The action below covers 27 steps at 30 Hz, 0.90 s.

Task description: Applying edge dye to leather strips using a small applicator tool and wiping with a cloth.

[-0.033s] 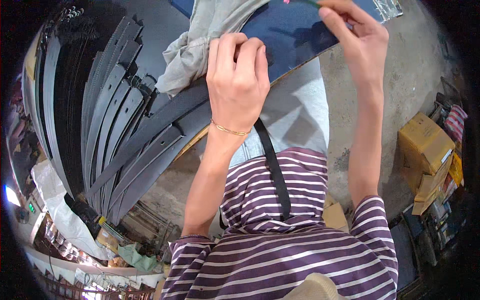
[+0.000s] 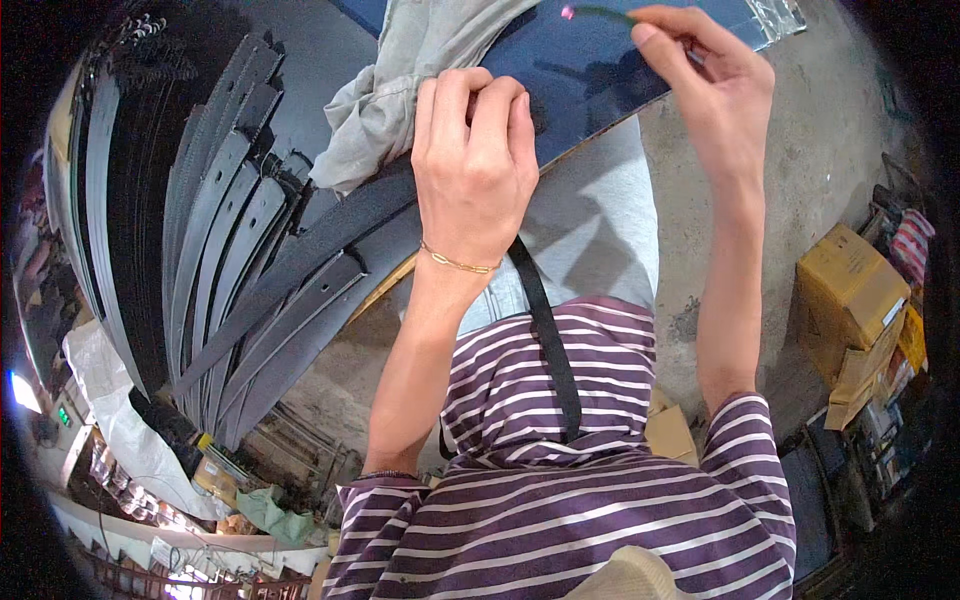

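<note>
Stick: thin, dark green with a pink tip (image 2: 568,12), beyond the left hand and to its right; one end is at the right hand, its long axis runs roughly crosswise, and the tip points left, toward the space ahead of the left hand.
Right hand (image 2: 722,85): thumb and forefinger pinched on the stick (image 2: 605,13).
Strap (image 2: 350,218): dark, running slantwise from below and left of the left hand up to it.
Left hand (image 2: 475,145): nearer the strap, fingers bent and close together over it; whether it grips or only presses, I cannot tell.
Cloth (image 2: 375,115): grey, crumpled, just left of and beyond the left hand.
Table (image 2: 585,115): dark blue, between the hands.
</note>
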Each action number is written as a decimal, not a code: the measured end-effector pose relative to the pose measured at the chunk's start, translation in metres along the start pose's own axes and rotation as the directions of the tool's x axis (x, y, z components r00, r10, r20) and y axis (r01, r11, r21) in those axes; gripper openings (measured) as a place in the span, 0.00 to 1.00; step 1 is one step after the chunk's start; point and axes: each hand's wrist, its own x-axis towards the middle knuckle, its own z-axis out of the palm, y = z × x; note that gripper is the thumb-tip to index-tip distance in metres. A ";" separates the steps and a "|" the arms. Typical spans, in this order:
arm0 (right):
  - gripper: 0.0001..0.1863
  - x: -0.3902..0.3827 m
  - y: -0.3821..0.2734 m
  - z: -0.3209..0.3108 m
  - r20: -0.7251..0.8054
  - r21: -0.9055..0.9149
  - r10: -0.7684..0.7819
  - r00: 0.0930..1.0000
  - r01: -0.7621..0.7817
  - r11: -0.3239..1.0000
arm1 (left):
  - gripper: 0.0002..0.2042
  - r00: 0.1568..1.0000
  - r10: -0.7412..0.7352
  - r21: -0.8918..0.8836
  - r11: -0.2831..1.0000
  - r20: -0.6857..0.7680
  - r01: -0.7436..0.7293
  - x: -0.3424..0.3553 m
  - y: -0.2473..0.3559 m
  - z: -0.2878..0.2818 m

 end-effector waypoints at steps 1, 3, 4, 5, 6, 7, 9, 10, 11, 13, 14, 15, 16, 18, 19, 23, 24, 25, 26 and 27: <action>0.05 -0.007 0.011 -0.002 0.045 -0.040 -0.056 0.997 0.058 0.998 | 0.05 1.000 0.018 0.021 1.000 -0.017 -0.018 0.000 0.001 0.001; 0.06 -0.016 0.011 0.002 0.103 -0.041 -0.069 0.992 0.073 0.996 | 0.06 0.999 0.032 0.015 0.999 -0.001 -0.032 0.000 -0.001 0.002; 0.06 -0.019 0.009 0.006 0.102 -0.039 -0.065 0.993 0.070 0.997 | 0.07 0.999 0.045 0.012 0.999 0.010 -0.045 0.000 -0.002 0.002; 0.05 -0.021 0.008 0.009 0.131 -0.078 -0.117 0.984 0.128 0.989 | 0.07 0.999 0.045 0.014 0.999 0.015 -0.045 -0.001 -0.003 0.001; 0.05 -0.022 0.007 0.009 0.159 -0.121 -0.168 0.973 0.188 0.975 | 0.06 0.999 0.031 0.020 0.999 0.007 -0.031 0.000 -0.001 0.000; 0.06 -0.022 0.008 0.008 0.179 -0.115 -0.179 0.967 0.201 0.973 | 0.04 1.000 0.018 0.026 1.000 0.000 -0.018 0.000 -0.001 -0.001; 0.06 -0.022 0.007 0.007 0.200 -0.169 -0.207 0.958 0.241 0.955 | 0.04 1.000 0.016 0.023 1.000 0.007 -0.016 0.001 0.000 -0.001; 0.06 -0.022 0.007 0.007 0.225 -0.221 -0.235 0.946 0.284 0.933 | 0.04 1.000 0.014 0.022 1.000 0.010 -0.014 0.001 0.000 -0.001; 0.06 -0.022 0.008 0.006 0.223 -0.221 -0.233 0.946 0.282 0.934 | 0.04 1.000 0.014 0.022 1.000 0.013 -0.014 0.001 0.000 -0.001; 0.06 -0.021 0.010 0.007 0.246 -0.211 -0.260 0.934 0.314 0.926 | 0.04 1.000 0.000 0.021 1.000 0.017 -0.001 0.000 0.000 -0.001; 0.06 -0.021 0.009 0.007 0.245 -0.211 -0.260 0.934 0.314 0.926 | 0.04 1.000 0.001 0.022 1.000 0.018 -0.002 0.000 0.000 0.000; 0.06 -0.021 0.006 0.008 0.256 -0.239 -0.248 0.934 0.310 0.920 | 0.04 1.000 0.006 0.023 1.000 0.017 -0.007 0.000 -0.001 0.000; 0.06 -0.022 0.005 0.009 0.266 -0.267 -0.235 0.935 0.306 0.914 | 0.04 1.000 0.011 0.024 1.000 0.016 -0.012 0.000 -0.002 0.000; 0.06 -0.021 0.005 0.009 0.265 -0.266 -0.239 0.934 0.309 0.913 | 0.04 1.000 0.012 0.030 0.999 0.018 -0.013 0.001 -0.002 -0.001; 0.06 -0.021 0.005 0.009 0.265 -0.265 -0.242 0.934 0.311 0.912 | 0.04 1.000 0.013 0.034 0.999 0.019 -0.014 0.001 -0.002 -0.001; 0.06 -0.020 0.005 0.009 0.274 -0.281 -0.261 0.925 0.337 0.899 | 0.04 1.000 0.024 0.029 0.999 0.018 -0.024 0.002 -0.002 0.000; 0.06 -0.020 0.005 0.009 0.270 -0.282 -0.264 0.926 0.339 0.898 | 0.04 1.000 0.018 0.031 0.999 0.021 -0.018 0.002 -0.002 0.000; 0.06 -0.020 0.005 0.010 0.266 -0.284 -0.268 0.926 0.341 0.896 | 0.04 1.000 0.012 0.033 0.999 0.023 -0.013 0.002 -0.001 -0.001; 0.06 -0.021 0.005 0.010 0.266 -0.284 -0.268 0.926 0.341 0.896 | 0.04 1.000 0.013 0.032 0.999 0.023 -0.013 0.002 -0.001 -0.001; 0.06 -0.021 0.006 0.009 0.268 -0.281 -0.268 0.925 0.341 0.897 | 0.04 1.000 0.021 0.031 0.999 0.021 -0.022 0.002 -0.001 -0.001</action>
